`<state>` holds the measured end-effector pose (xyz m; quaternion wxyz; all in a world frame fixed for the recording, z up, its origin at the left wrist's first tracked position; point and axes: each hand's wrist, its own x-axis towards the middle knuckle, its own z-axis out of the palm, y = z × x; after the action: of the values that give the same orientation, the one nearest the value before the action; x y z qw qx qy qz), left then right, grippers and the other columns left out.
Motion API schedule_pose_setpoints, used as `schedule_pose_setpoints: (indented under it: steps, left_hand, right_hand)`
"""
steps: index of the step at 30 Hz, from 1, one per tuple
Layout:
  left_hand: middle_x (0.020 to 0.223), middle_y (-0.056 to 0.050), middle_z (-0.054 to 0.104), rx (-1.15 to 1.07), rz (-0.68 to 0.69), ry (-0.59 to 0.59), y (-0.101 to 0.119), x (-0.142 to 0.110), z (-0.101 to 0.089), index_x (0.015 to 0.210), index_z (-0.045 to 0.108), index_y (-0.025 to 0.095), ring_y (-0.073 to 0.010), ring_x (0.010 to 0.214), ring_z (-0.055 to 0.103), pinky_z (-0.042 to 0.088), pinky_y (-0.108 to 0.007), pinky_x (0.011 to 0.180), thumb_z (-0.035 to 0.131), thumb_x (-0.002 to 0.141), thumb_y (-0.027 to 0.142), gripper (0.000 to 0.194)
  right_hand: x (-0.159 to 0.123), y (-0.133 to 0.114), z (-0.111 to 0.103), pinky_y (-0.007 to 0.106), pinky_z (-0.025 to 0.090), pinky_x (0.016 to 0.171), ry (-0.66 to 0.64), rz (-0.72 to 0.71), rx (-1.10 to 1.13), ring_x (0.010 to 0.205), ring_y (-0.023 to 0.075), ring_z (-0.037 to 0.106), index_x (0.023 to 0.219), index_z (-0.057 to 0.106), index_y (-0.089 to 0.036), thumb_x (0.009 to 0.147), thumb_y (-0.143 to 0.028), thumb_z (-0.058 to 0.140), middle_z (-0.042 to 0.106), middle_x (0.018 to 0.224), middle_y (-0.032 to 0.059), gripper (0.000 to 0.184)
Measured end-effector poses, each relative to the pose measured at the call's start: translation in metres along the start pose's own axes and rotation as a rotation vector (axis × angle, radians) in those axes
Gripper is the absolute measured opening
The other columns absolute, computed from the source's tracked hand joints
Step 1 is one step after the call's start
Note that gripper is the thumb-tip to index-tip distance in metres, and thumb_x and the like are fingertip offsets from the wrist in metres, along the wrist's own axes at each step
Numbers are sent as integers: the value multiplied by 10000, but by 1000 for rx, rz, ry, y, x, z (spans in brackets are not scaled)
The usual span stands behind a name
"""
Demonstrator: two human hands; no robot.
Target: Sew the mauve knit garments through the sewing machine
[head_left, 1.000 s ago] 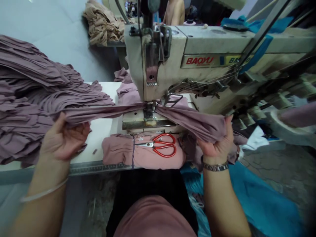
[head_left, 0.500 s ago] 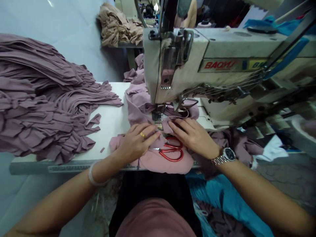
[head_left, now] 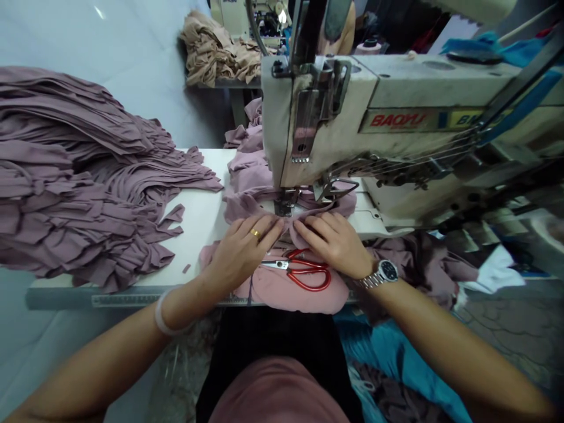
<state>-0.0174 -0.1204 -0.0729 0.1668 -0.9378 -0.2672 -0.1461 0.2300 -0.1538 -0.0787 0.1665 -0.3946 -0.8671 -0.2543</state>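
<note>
My left hand (head_left: pixel 244 249), with a gold ring, has its fingers closed on the near edge of a mauve fabric piece (head_left: pixel 241 207). Just right of it, my right hand (head_left: pixel 341 244) pinches the same edge, its fingertips close to the left ones. The fabric lies around the presser foot (head_left: pixel 285 207) of a sewing machine (head_left: pixel 319 158), directly beyond my fingers. Parts of the cloth under both hands are hidden. Between my wrists, red-handled scissors (head_left: pixel 281 265) rest on a pink padded piece (head_left: pixel 304 299) at the table's front edge.
Stacked mauve fabric pieces (head_left: pixel 101 176) cover the table's left side. Darker mauve cloth (head_left: pixel 423 264) lies to the right, beside a white scrap (head_left: pixel 496 270). Behind stands a heap of beige cloth (head_left: pixel 207 50). Blue cloth (head_left: pixel 396 352) hangs below the table.
Both hands have drawn closer together at the fabric's edge, and the right has shifted slightly left. The left hand has uncovered more of the scissors' blades. The view has shifted slightly.
</note>
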Motion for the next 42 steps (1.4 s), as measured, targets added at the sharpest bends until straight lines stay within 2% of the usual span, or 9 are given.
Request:
schedule_pose_setpoints:
  steps: [2,5,8,11,14,22,29,34,42]
  left_hand:
    - [1280,-131,586,-14,15,56,-4,0,1,1368,523,172,-263,1106,552,443,-380,859,438,971,154,406]
    - [1241,-140,612,-30,33,134,-2,4,0,1289,580,120,-253,1094,564,446,-378,887,420,972,136,356]
    - [1255,-158,606,-41,-17,84,9,8,-5,1301,561,71,-261,1121,558,454,-377,902,401,965,124,377]
    - [1285,-163,589,-14,-97,6,19,11,-8,1356,526,102,-277,1116,555,458,-402,870,399,955,130,422]
    - [1302,-155,585,-38,-126,25,20,11,-5,1344,539,117,-267,1134,546,434,-407,891,388,964,138,409]
    - [1315,-112,598,-182,-137,59,12,11,2,1278,571,121,-237,1163,537,380,-386,915,392,970,142,357]
    - [1320,-121,587,-162,-132,14,11,13,-1,1326,550,136,-248,1166,535,383,-406,908,420,957,142,391]
    - [1314,-104,593,-146,-122,23,9,12,0,1317,565,144,-249,1140,539,387,-410,878,441,947,134,390]
    - [1307,-104,595,-103,-116,29,8,15,2,1321,555,138,-248,1139,540,398,-403,875,432,954,129,388]
  right_hand:
    - [-3,-6,-2,360,445,732,15,17,21,954,218,539,1239,573,-123,936,-192,491,654,1104,133,321]
    - [-3,-17,-3,412,482,887,36,62,68,1141,257,528,1239,577,-96,920,-186,509,617,1238,155,338]
    - [2,-27,-4,417,486,978,39,151,114,1183,267,528,1258,566,-38,919,-199,517,606,1269,169,379]
    - [5,-33,-5,429,487,1002,23,262,187,1189,268,533,1286,554,-40,932,-218,499,601,1285,161,400]
    - [6,-37,-5,437,478,1017,29,322,247,1200,259,530,1283,563,-65,942,-212,479,599,1296,144,381]
    - [10,-38,-4,429,471,984,-29,268,159,1210,273,514,1306,556,-59,948,-227,470,569,1343,145,404]
    - [16,-37,-10,436,467,941,-72,242,89,1172,284,524,1286,573,-47,951,-244,465,581,1322,160,403]
    - [16,-38,-9,430,466,932,-81,244,70,1164,287,526,1286,574,-49,954,-242,463,582,1320,159,399]
    - [11,-33,-7,434,443,1002,-70,249,161,1224,273,483,1315,547,-72,949,-216,469,558,1352,144,402]
